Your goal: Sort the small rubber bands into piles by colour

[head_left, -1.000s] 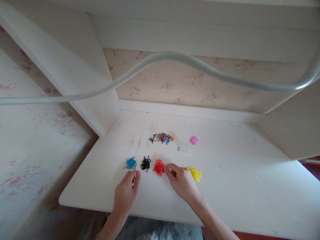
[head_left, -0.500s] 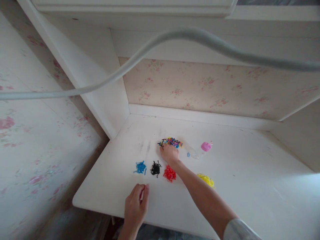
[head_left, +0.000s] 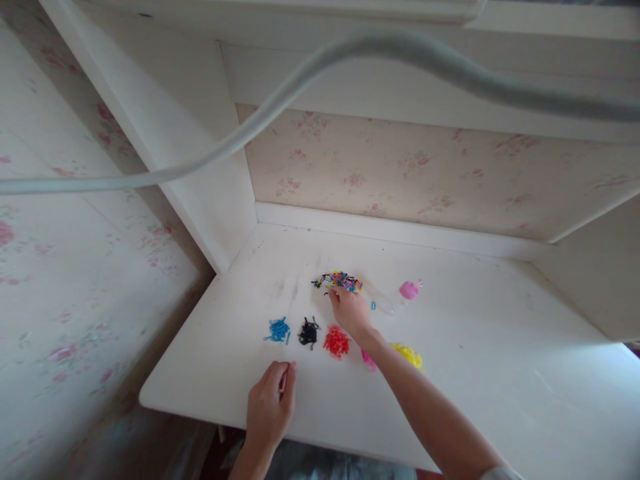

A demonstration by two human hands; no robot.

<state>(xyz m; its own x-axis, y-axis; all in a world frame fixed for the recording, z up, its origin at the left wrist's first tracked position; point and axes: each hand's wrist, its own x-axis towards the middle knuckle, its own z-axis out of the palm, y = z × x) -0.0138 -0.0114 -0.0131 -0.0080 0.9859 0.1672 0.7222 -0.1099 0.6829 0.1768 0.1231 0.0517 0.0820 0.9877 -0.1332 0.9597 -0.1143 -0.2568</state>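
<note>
My right hand (head_left: 351, 312) is at the front edge of a mixed heap of small coloured rubber bands (head_left: 340, 280). Its fingers are pinched together; a small dark band shows by the fingertips, but whether they grip it is unclear. My left hand (head_left: 270, 403) hovers low near the front edge, fingers curled closed, their contents hidden. Between the hands lie sorted piles: blue rubber bands (head_left: 278, 330), black rubber bands (head_left: 309, 333) and red rubber bands (head_left: 337, 342). Pink rubber bands (head_left: 369, 360) are partly behind my right forearm, with yellow rubber bands (head_left: 409, 355) beyond it.
A clear plastic bag or tube (head_left: 381, 301) lies right of the heap, with a single blue band (head_left: 373, 305) beside it. Farther right is a pink bundle (head_left: 410, 289). A pale cable (head_left: 380, 45) crosses above the white desk (head_left: 490, 393). A side panel (head_left: 190, 147) rises at left.
My right hand has shifted slightly right along the front of the heap, uncovering its left end. The pink pile now shows beside my forearm. My left hand stays closed in about the same place.
</note>
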